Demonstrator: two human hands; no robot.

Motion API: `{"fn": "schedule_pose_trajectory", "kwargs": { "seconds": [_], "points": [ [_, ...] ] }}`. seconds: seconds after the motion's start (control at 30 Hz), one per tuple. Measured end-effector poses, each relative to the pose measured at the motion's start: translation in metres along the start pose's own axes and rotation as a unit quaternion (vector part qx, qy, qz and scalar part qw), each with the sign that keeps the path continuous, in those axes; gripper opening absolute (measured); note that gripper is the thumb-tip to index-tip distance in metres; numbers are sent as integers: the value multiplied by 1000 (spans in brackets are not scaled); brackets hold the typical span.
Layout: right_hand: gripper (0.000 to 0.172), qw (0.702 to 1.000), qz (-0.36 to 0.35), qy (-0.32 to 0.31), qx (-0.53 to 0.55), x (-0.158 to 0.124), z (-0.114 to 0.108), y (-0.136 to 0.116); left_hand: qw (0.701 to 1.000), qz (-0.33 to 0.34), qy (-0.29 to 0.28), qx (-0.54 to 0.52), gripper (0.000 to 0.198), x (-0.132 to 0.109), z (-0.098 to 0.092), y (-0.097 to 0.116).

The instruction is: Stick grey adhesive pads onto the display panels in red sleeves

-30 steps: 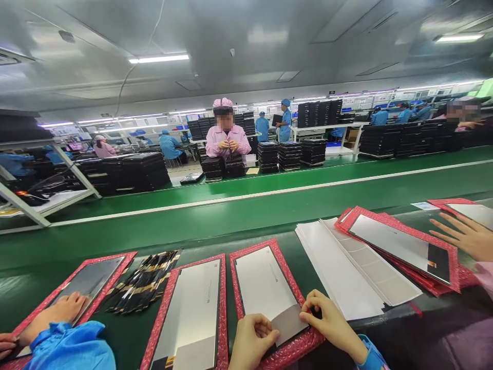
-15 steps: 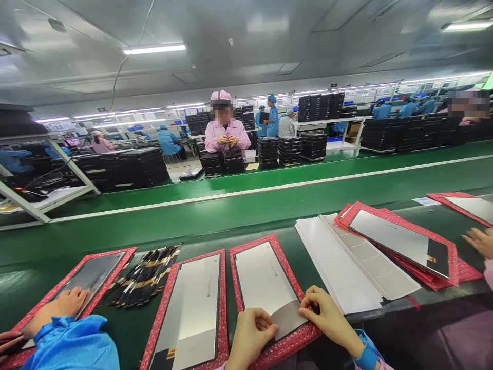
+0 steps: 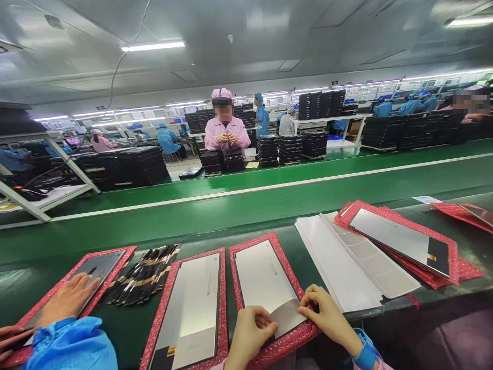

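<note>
Red bubble wrap (image 3: 308,329) lies under the display panel (image 3: 265,275) in front of me, on the dark green bench (image 3: 127,324). The panel's long axis runs away from me, with its far end leaning left and its near end angled toward my right. At that near end, a curved grey flap (image 3: 285,317) sits across the pale face. My left hand (image 3: 250,336) is at the flap's left side, with its fingers curled at the lower edge, and my right hand (image 3: 327,313) is at the panel's right edge, with its fingertips (image 3: 310,301) on the near corner. My hands are apart, with the flap between them; I can't tell whether either one is clamped on it. A blue wrist strap (image 3: 365,355) circles my right wrist. Just left of the panel lies another display panel (image 3: 190,308) in its own red sleeve, and beyond that a bundle of black-and-gold flex strips (image 3: 144,275). To the right, white sheets (image 3: 339,262) lie fanned out beside a further panel (image 3: 398,241). At far left, a co-worker's hand (image 3: 65,298) in a blue sleeve rests on a dark panel (image 3: 103,267).
</note>
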State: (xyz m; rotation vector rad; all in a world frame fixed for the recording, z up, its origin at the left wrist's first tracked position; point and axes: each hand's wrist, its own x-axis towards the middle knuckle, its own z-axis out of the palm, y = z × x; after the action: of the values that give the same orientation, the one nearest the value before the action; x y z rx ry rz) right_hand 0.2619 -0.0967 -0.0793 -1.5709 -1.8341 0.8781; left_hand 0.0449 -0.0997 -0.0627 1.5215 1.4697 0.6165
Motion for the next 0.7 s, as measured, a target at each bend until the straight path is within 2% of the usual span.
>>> {"fn": "schedule_pose_trajectory", "kwargs": {
  "seconds": [0.17,0.37,0.7],
  "points": [
    [5,999,-19,-36,-7,-1,-11,-2,1000,-1,-4,-6,14,0,-1,-1],
    [18,994,-48,-99,16,-2,-27,0,1000,1,-7,-7,14,1,-1,-2],
    [20,993,-53,-107,24,-3,-25,5,1000,-4,-8,2,13,2,-1,-2]
  ]
}}
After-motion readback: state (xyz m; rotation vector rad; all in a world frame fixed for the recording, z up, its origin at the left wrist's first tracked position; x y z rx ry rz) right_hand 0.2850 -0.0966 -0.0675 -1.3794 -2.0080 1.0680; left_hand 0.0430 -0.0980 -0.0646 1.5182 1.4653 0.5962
